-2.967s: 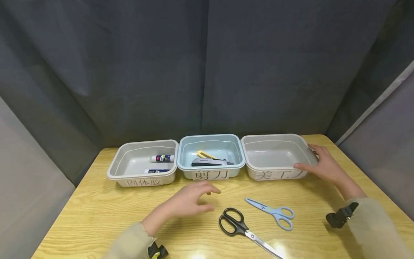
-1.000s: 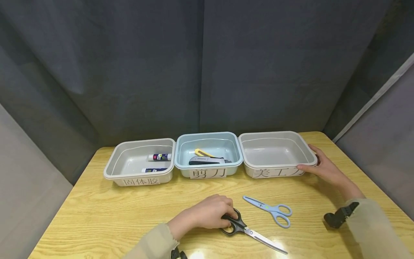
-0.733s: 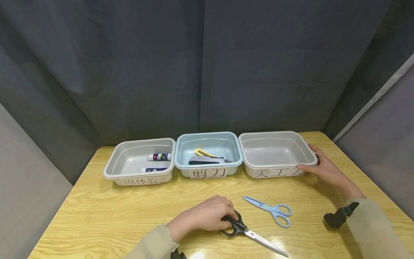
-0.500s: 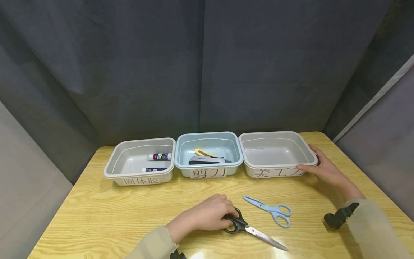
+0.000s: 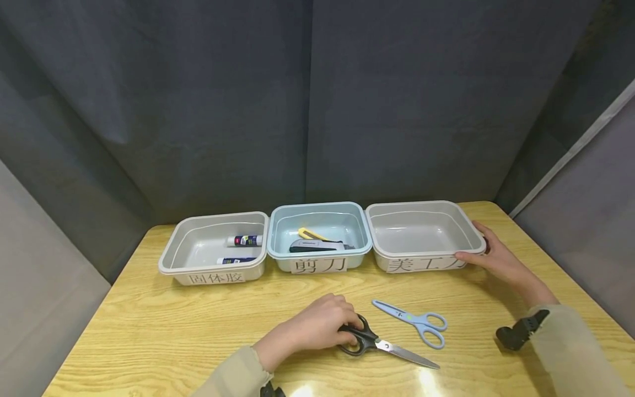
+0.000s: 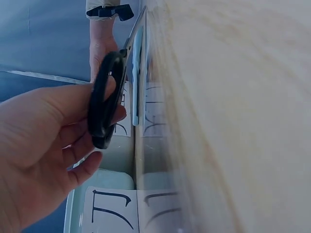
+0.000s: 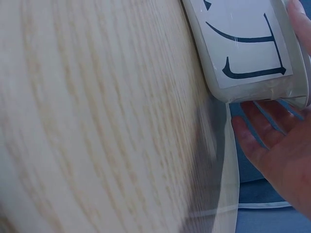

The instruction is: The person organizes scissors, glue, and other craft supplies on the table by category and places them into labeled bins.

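My left hand pinches the black-handled scissors by the finger loops, thumb and fingers around the handle. Their blades point right, low over the table. In the left wrist view the handle stands on edge between the thumb and fingers. Pale blue scissors lie just beyond, loops to the right. My right hand holds the right end of a grey plastic bin, thumb at the front rim and fingers along the end wall. The right wrist view shows these fingers against that wall.
A light blue bin stands in the middle, holding a yellow cutter and a grey utility knife. The left grey bin holds two glue sticks. Paper labels face front. A dark curtain hangs behind the table.
From hovering relaxed, my left hand has come down onto the black scissors and taken their handle. Their blade tips have since swung away from me. My right hand stays at the grey bin.
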{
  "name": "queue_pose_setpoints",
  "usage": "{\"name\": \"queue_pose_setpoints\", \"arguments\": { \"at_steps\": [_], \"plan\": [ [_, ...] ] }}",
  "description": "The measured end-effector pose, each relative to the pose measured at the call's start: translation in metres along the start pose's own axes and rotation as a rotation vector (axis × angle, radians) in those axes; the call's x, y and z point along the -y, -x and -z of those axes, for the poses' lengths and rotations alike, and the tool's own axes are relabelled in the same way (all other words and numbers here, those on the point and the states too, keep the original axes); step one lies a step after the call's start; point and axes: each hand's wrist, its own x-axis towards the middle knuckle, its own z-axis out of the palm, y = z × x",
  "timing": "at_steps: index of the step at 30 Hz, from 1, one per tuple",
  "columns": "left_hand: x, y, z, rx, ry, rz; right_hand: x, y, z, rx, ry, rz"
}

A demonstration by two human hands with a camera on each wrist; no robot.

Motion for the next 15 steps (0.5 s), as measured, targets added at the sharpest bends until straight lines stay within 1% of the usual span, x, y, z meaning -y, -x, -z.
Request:
{"name": "queue_pose_setpoints", "arguments": {
  "at_steps": [5, 9, 12, 15],
  "plan": [
    [0.001, -0.0001, -0.0007, -0.034, 0.004, 0.004, -0.0002, -0.0001, -0.0001, 0.007, -0.021, -0.007],
    [0.0003, -0.0002, -0.0016, -0.055, 0.0, 0.016, -0.0005, -0.0009, -0.0003, 0.006, -0.019, -0.01],
    [-0.0005, -0.0003, -0.002, -0.08, -0.009, 0.02, -0.0009, -0.0013, -0.0003, 0.006, -0.018, -0.008],
    [-0.001, -0.0001, -0.0024, -0.115, -0.026, 0.011, -0.0004, -0.0007, -0.0007, 0.008, -0.029, -0.008]
  ]
}}
